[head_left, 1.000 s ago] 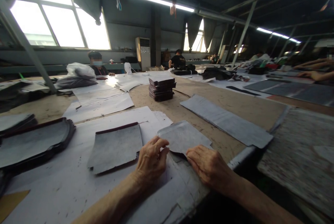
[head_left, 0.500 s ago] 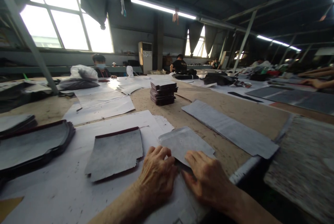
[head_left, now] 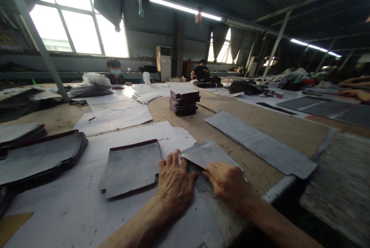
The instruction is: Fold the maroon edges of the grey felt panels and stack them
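A small grey cut piece [head_left: 206, 153] lies on the white paper [head_left: 86, 201] near the table's front edge. My left hand [head_left: 175, 182] rests palm down on its left corner with the fingers stretched out flat. My right hand [head_left: 227, 182] presses on its near edge, fingers curled over a darker layer beneath; whether it grips that layer is unclear. Another grey piece with a dark red edge [head_left: 130, 167] lies just left of my left hand.
A stack of curved grey pieces [head_left: 40, 159] sits at far left, a dark stack [head_left: 184, 101] mid-table, and a long grey strip [head_left: 260, 144] to the right. Other people work at the far side and right. The table edge [head_left: 281, 190] runs close on the right.
Both hands slid forward and closer together onto the grey piece. The left hand went from pinching its corner to lying flat on it. The camera tilted slightly.
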Tool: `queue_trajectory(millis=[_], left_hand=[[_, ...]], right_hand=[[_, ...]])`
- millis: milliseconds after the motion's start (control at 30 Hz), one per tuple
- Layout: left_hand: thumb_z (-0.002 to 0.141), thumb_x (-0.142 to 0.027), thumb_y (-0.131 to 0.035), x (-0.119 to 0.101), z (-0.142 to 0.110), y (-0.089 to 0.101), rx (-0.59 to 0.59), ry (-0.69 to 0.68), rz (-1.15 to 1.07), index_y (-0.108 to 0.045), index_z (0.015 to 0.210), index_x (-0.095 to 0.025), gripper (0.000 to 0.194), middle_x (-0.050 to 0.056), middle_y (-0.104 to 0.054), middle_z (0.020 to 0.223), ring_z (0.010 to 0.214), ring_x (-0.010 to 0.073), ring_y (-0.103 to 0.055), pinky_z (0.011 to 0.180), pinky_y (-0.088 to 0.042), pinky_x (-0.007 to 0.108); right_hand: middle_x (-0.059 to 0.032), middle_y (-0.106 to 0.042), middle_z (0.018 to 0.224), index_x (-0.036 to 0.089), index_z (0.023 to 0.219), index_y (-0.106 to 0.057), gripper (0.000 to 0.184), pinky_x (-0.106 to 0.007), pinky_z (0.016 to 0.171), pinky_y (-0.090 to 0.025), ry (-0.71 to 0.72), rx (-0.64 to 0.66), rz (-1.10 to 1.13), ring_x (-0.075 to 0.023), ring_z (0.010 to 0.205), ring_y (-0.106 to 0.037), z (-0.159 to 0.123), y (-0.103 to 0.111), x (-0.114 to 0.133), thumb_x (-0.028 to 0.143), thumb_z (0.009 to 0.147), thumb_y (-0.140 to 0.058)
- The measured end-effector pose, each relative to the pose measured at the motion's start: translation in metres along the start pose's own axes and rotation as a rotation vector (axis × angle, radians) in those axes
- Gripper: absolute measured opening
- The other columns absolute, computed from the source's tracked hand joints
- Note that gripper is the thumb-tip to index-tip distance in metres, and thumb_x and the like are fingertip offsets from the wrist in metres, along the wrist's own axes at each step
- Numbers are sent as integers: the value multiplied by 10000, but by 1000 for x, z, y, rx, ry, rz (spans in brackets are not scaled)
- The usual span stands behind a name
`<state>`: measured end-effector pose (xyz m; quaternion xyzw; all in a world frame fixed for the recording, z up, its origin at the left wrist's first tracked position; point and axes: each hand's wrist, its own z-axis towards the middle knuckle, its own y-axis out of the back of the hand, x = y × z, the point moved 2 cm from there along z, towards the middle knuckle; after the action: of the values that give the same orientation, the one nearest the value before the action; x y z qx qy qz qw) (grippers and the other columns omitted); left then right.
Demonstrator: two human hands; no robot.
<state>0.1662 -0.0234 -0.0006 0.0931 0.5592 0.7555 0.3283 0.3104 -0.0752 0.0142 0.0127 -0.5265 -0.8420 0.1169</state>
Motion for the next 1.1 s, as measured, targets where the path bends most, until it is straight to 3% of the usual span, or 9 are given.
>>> queue_trajectory(millis=[100, 267, 467, 733, 900, 1100], left_hand=[[832, -390, -436, 0, 0, 0, 18, -22, 11, -553, 1081, -144, 369, 154, -379, 1320, 1164, 322, -356, 920, -307, 495], [832, -404, -428, 1, 1, 0, 43, -25, -5, -547, 1078, -159, 367, 144, -363, 1323, 1155, 327, -351, 908, -303, 517], [834, -396, -421, 1, 1, 0, 53, -51, -16, -546, 1071, -179, 345, 137, -363, 1318, 1147, 330, -347, 893, -299, 539], [834, -375, -398, 2, 1, -1, 79, -61, -66, -532, 1078, -165, 348, 143, -364, 1307, 1153, 353, -328, 900, -256, 578], [809, -349, -435, 3, 0, -3, 48, -60, -157, -539, 1043, -160, 318, 147, -410, 1255, 1127, 351, -351, 902, -238, 581], [713, -252, -546, 1, -3, 2, -24, 2, -387, -503, 1066, -141, 372, 145, -395, 1272, 1165, 336, -320, 971, -184, 534]], right_hand=[[-2, -624, 606, 207, 697, -618, 259, -229, 501, -368, -214, 61, 40, -130, 548, -563, 16, 10, -27, 295, 853, -432], [6, -599, 574, 167, 703, -624, 251, -223, 476, -391, -481, 154, 29, -110, 508, -547, 41, 28, -84, 326, 842, -489], [11, -599, 709, 154, 792, -608, 255, -268, 612, -452, -583, 209, -5, -103, 618, -547, 51, 37, -100, 397, 830, -541], [-13, -625, 633, 204, 771, -685, 170, -291, 531, -405, -590, 110, 12, -183, 588, -571, 57, 33, -112, 351, 739, -606], [-4, -621, 612, 186, 793, -674, 204, -257, 507, -397, -477, 79, -7, -152, 553, -569, 64, 43, -100, 351, 778, -556], [-80, -623, 751, 156, 842, -646, 247, -313, 620, -366, -207, -78, -221, -209, 749, -554, 42, 53, -35, 307, 848, -449]])
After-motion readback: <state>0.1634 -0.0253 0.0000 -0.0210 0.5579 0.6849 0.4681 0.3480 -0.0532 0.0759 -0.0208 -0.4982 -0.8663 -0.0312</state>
